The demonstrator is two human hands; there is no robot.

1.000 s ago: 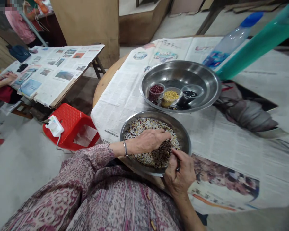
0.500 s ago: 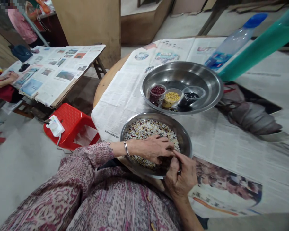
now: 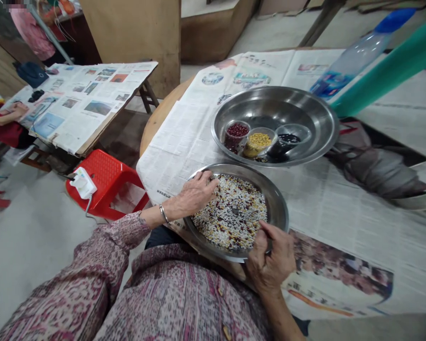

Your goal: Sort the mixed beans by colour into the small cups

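A steel bowl (image 3: 279,208) at the table's near edge holds a mix of white grains with red, yellow and dark beans (image 3: 236,206). Over its left side lies my left hand (image 3: 199,193), a silver bangle on the wrist, fingers stretched forward at the edge of the grains. My right hand (image 3: 273,255) is at the bowl's lower right rim, thumb and index finger pinched together above the grains. Whatever lies between those fingertips is too small or hidden to make out.
Behind stands a larger steel basin (image 3: 319,142) with cups of red beans (image 3: 237,130), yellow beans (image 3: 259,141) and black beans (image 3: 287,138). A plastic bottle (image 3: 362,59), a green tube (image 3: 394,66) and a grey bag (image 3: 379,170) are at right. A red stool (image 3: 106,177) stands left.
My left hand has moved left from the bowl's middle, away from my right hand, uncovering the grains. My right hand stays at the right rim, still pinched.
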